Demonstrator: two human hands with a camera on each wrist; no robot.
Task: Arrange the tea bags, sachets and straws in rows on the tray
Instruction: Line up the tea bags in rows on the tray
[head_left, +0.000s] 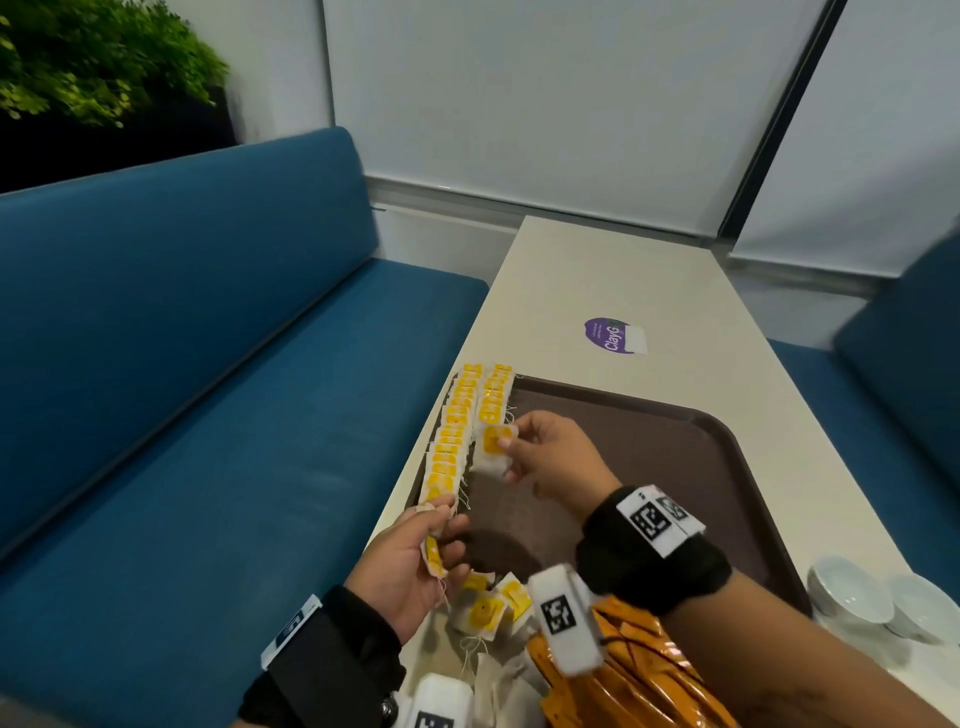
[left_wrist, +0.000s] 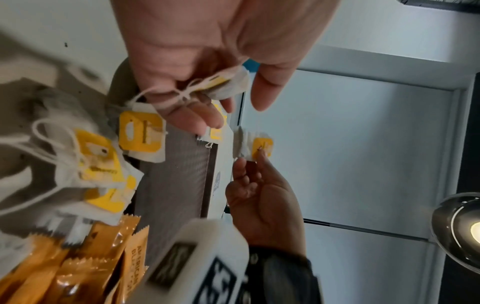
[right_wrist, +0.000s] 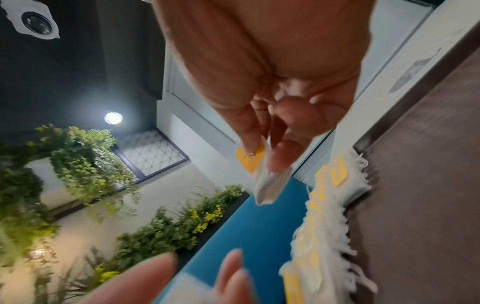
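Lighting: dim, cool indoor light, even over the table (head_left: 618, 291); soft shadow under the right hand (head_left: 556, 457) on the tray (head_left: 675, 452). Sources: round ceiling lamp (right_wrist: 113, 118), flared; second lamp (left_wrist: 467, 230), glaring. Blur: motion smear on the loose tea bags (left_wrist: 101, 164) and the fingertips (right_wrist: 145, 277) nearest the lens. Distortion: wide-angle bending of the window frame (head_left: 779, 114) above the table.
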